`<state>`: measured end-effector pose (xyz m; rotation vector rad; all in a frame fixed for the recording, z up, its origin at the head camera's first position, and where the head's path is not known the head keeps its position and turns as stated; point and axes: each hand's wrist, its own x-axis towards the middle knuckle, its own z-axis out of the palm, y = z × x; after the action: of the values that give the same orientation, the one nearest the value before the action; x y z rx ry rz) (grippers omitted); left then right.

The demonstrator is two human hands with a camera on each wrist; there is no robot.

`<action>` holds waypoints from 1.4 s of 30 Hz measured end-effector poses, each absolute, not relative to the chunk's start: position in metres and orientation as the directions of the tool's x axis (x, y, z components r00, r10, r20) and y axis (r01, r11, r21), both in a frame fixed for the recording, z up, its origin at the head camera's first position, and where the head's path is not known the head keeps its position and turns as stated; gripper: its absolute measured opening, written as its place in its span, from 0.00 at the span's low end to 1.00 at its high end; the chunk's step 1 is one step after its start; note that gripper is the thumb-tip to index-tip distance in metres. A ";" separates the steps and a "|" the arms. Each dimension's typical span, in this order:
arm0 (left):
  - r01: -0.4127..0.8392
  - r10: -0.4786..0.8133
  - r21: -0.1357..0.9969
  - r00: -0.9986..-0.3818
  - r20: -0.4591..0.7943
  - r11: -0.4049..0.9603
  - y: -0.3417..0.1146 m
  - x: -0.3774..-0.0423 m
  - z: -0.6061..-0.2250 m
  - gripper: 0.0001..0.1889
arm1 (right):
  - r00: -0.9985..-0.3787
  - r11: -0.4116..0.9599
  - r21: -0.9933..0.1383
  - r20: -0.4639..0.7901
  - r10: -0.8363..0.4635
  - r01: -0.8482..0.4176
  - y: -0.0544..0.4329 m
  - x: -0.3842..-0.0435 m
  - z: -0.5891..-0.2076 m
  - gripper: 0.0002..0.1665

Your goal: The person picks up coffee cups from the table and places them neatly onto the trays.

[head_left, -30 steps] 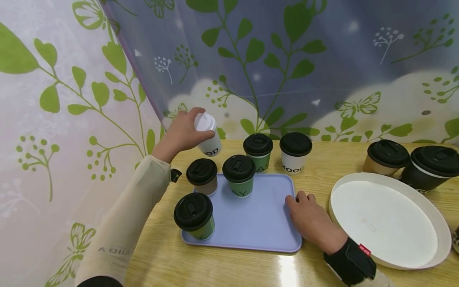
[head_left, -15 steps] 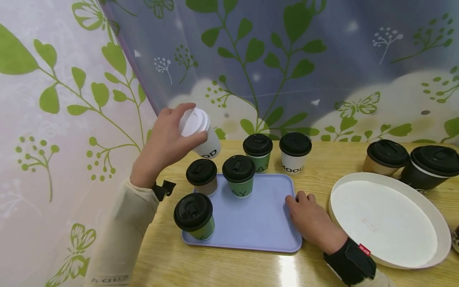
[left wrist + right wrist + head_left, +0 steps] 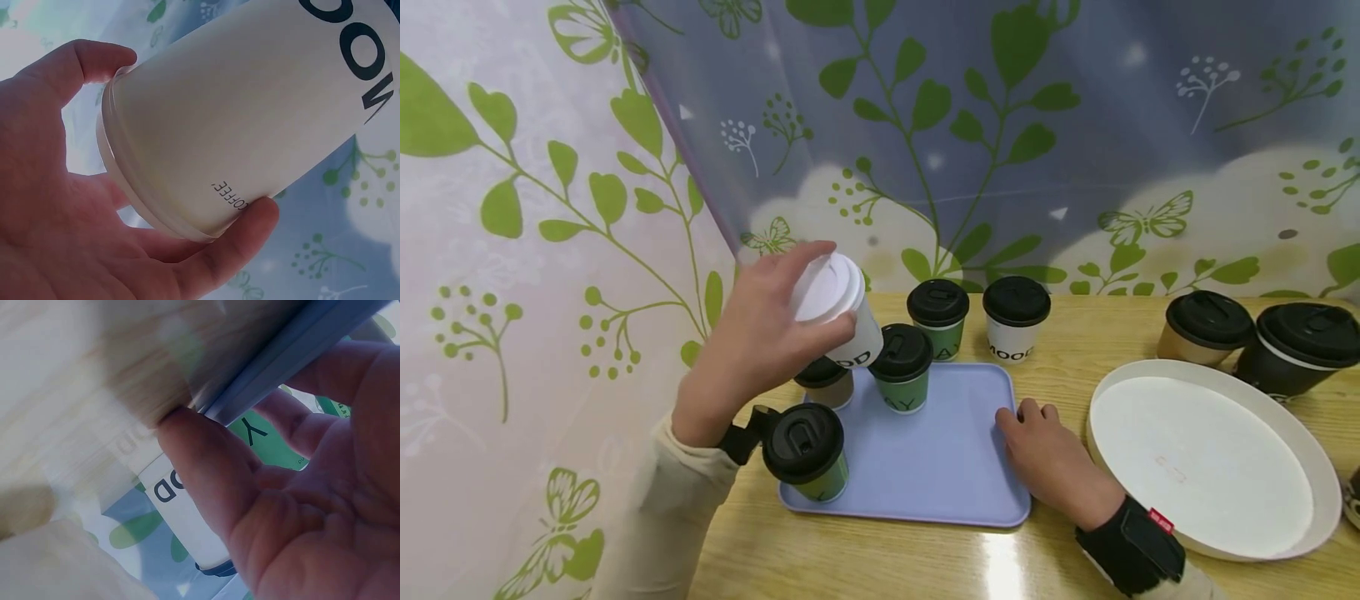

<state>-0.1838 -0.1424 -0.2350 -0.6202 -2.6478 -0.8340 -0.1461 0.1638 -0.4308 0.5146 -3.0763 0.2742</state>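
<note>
My left hand point(image 3: 748, 337) holds a white paper coffee cup point(image 3: 863, 337) by its white lid, thumb and fingers round the rim. The cup tilts in the air, overlapping the brown and green cups behind it in the head view; the left wrist view shows the fingers on the cup point(image 3: 250, 119) near its lid. My right hand point(image 3: 1048, 458) grips the right edge of the lilac tray point(image 3: 947, 467), and in the right wrist view the tray's edge point(image 3: 269, 369) runs between its fingers. On the tray stand a front green cup point(image 3: 823, 479), a brown cup point(image 3: 833, 393) and another green cup point(image 3: 904, 392), all black-lidded.
Behind the tray stand a green cup point(image 3: 946, 340) and a white cup point(image 3: 1011, 340), both with black lids. A round white tray point(image 3: 1202, 467) lies to the right, with a tan cup point(image 3: 1187, 348) and a larger black cup point(image 3: 1273, 371) behind it. Patterned cloth borders the table.
My left hand first drew back to the left with the white cup, then came lower and to the right, over the tray's back left. The right hand has stayed on the tray's edge.
</note>
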 end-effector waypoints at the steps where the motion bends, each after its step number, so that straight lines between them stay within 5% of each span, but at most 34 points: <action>1: 0.491 0.324 0.461 -0.859 0.395 0.739 -0.142 -0.185 -0.237 0.35 | -0.946 0.931 -0.171 0.041 -0.321 -0.323 0.164 -0.146 -0.431 0.09; 20: 0.554 0.436 0.316 -0.819 0.373 0.770 -0.135 -0.178 -0.251 0.36 | -0.951 0.935 -0.175 0.030 -0.309 -0.309 0.163 -0.147 -0.431 0.10; 42: 0.678 0.550 0.345 -0.731 0.403 0.649 -0.118 -0.131 -0.251 0.38 | -0.957 0.942 -0.184 -0.029 -0.290 -0.280 0.163 -0.148 -0.430 0.11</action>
<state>-0.1305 -0.1183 -0.2508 -0.9924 -2.6072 -0.7028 -0.1475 0.1625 -0.4297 0.4627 -3.1504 0.2855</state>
